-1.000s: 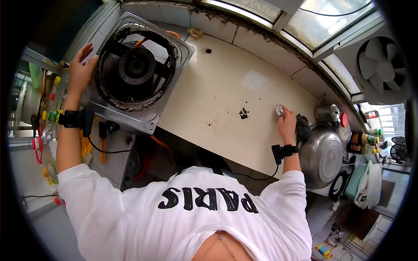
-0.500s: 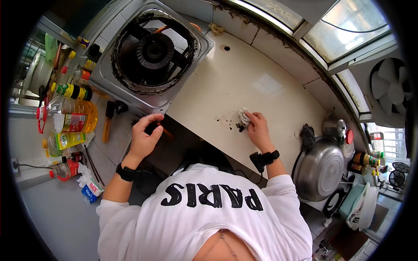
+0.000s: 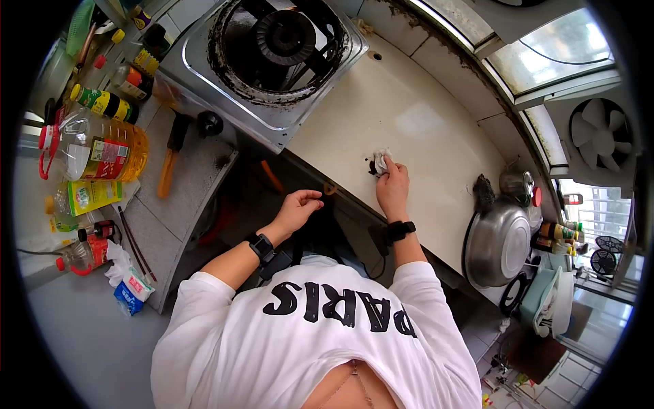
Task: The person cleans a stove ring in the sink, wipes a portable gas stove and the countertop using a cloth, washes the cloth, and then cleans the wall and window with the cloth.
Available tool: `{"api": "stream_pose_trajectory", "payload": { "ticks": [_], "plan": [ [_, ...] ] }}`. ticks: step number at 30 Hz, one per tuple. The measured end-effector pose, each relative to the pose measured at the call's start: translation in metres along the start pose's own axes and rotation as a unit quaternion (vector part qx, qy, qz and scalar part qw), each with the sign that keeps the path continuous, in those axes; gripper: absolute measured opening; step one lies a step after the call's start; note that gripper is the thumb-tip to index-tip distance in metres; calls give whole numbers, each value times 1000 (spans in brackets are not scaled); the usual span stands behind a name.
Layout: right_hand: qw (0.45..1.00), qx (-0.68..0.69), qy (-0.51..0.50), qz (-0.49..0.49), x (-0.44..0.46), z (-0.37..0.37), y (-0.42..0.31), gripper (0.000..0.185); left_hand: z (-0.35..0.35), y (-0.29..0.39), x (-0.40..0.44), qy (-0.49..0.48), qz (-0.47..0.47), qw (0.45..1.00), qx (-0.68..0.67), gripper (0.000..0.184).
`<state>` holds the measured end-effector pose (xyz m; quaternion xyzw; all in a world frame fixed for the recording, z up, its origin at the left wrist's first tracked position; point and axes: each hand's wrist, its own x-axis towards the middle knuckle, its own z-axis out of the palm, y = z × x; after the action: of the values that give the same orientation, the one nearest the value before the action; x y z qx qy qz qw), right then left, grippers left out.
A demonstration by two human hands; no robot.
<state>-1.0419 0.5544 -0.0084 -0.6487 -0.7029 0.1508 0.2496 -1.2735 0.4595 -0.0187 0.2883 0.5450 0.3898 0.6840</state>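
Note:
My right hand (image 3: 392, 183) pinches a crumpled white tissue (image 3: 381, 161) against the cream countertop (image 3: 436, 157). Dark crumbs of debris (image 3: 372, 165) lie at the tissue's left edge, partly covered by it. In front of the counter's near edge, over the dark gap below, my left hand (image 3: 298, 210) hangs with loosely bent fingers and thumb slightly apart. Nothing shows in it. Beyond it to the upper left is the gas stove (image 3: 272, 116), its burner ring (image 3: 286, 37) coated with black grime.
On the left stand a large oil bottle (image 3: 105, 146), several sauce bottles, a wooden-handled tool (image 3: 167, 163), chopsticks (image 3: 136, 242) and a tissue pack (image 3: 133, 292). An upturned steel basin (image 3: 501, 242) and a dark scouring pad (image 3: 484, 193) occupy the counter's right end.
My left hand has moved right and down, away from the stove's corner, its fingers drawn closer together. My right hand has slid the tissue over the dark crumbs, and fewer show. The view has shifted.

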Motion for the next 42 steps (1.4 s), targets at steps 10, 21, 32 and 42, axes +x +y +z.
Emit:
{"api": "stream_pose_trajectory", "payload": {
  "ticks": [10,21,32,42],
  "plan": [
    [993,-111,-30,-17,63,-32,63,43,0,-17,18,-27,-151,969,-194,39],
    [978,2,-141,-152,32,-17,4,44,61,-51,52,27,-145,882,-447,43],
    [961,39,-150,-228,67,-9,4,45,82,-58,46,101,-62,858,-501,44],
    [954,-6,-141,-266,-1,-13,-9,49,112,-58,53,163,15,794,-585,40]
  ]
}}
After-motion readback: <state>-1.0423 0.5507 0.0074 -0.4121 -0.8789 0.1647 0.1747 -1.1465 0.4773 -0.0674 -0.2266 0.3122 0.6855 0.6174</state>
